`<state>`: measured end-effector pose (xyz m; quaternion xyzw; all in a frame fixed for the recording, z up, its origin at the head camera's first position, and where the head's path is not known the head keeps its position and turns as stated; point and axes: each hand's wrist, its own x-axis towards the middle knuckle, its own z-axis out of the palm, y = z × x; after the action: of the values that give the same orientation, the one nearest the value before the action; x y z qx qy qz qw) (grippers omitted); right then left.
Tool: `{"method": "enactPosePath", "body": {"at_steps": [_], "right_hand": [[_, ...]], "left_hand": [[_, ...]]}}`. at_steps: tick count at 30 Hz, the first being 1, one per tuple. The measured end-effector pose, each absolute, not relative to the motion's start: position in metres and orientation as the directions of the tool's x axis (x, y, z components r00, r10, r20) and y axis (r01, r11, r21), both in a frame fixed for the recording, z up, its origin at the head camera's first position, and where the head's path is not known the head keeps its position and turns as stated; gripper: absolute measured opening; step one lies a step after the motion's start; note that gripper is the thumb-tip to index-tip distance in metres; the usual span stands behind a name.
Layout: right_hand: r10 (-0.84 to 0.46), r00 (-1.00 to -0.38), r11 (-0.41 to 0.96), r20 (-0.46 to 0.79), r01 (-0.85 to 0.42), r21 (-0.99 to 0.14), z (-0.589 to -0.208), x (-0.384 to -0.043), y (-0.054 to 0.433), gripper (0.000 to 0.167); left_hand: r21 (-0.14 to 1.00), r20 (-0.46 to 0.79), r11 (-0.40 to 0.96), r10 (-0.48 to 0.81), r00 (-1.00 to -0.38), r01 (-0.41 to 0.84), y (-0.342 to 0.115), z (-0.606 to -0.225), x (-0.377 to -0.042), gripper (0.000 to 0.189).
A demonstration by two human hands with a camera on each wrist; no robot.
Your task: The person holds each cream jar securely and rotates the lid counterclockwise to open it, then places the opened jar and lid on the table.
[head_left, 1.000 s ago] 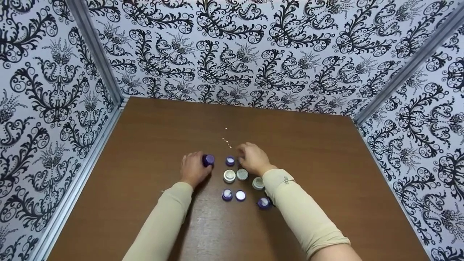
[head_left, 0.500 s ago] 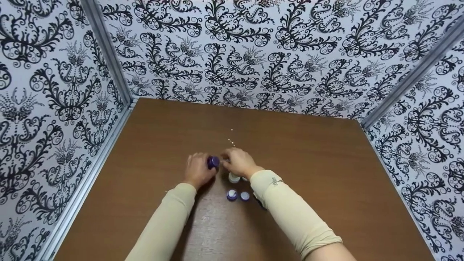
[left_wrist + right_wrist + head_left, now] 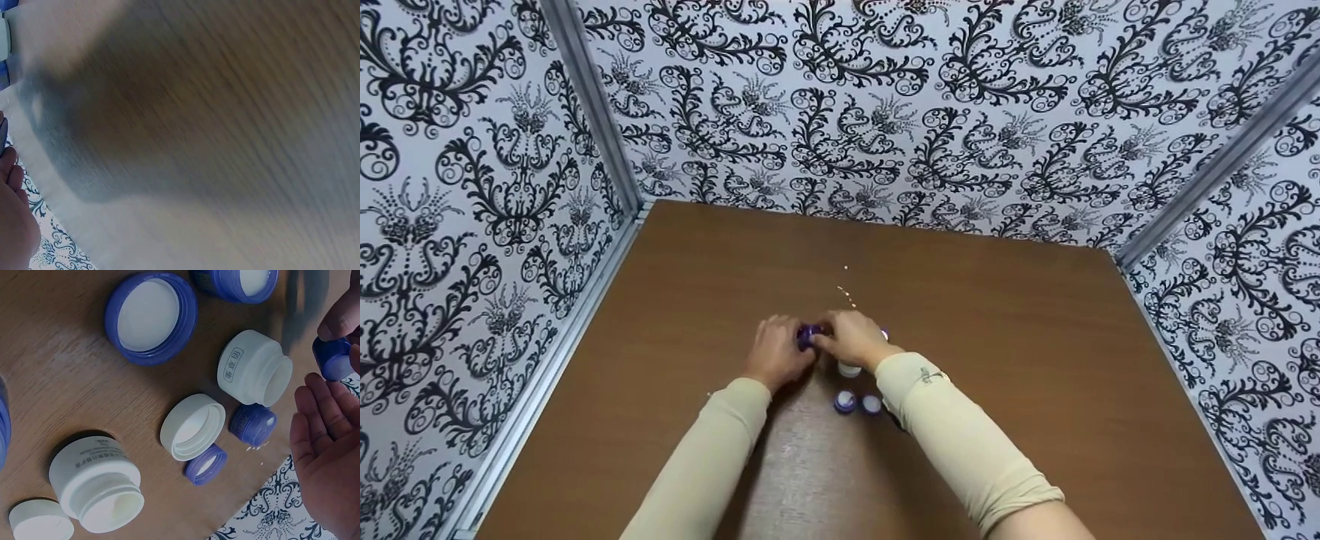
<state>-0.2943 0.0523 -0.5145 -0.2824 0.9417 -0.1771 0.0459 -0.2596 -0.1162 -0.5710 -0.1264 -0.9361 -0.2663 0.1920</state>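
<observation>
A small purple cream jar [image 3: 808,336] lies between my two hands. My left hand [image 3: 778,351] grips its left side, fingers on the far side and thumb on the near side. From the right, my right hand [image 3: 851,337] pinches the jar's other end. In the right wrist view, the right thumb presses the purple jar [image 3: 336,360] from above, with fingertips just below it. Only part of the left hand [image 3: 17,214] shows at the edge of the left wrist view. The fingers cover much of the jar.
Below the right hand stand opened white jars [image 3: 253,368], a white jar [image 3: 95,481], a white lid [image 3: 193,427] and purple jar parts [image 3: 253,424]. Nearer me are a purple jar [image 3: 844,402] and lid [image 3: 871,405]. White specks [image 3: 847,296] mark the brown table; patterned walls [image 3: 885,127] enclose it.
My right hand has moved left over the white jars, from apart to touching the purple jar. The left hand keeps its grip on that jar. The head view has shifted slightly.
</observation>
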Motion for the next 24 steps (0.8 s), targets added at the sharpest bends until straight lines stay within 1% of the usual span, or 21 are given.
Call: {"method": "enactPosePath", "body": {"at_steps": [7, 17, 24], "right_hand": [[-0.547, -0.837, 0.769, 0.015, -0.510, -0.386, -0.5162, -0.2961, 0.0548, 0.032], [-0.550, -0.835, 0.759, 0.031, -0.515, -0.399, -0.5185, -0.2965, 0.0582, 0.031], [-0.574, -0.818, 0.722, 0.027, -0.522, -0.454, -0.5192, -0.2983, 0.0582, 0.027]], "left_hand": [[0.417, 0.468, 0.833, 0.146, -0.872, 0.363, -0.1131, -0.5740, -0.2615, 0.028], [0.418, 0.446, 0.835, 0.152, -0.882, 0.356, -0.1101, -0.5762, -0.2596, 0.031], [0.419, 0.448, 0.834, 0.155, -0.881, 0.360, -0.1104, -0.5787, -0.2595, 0.030]]}}
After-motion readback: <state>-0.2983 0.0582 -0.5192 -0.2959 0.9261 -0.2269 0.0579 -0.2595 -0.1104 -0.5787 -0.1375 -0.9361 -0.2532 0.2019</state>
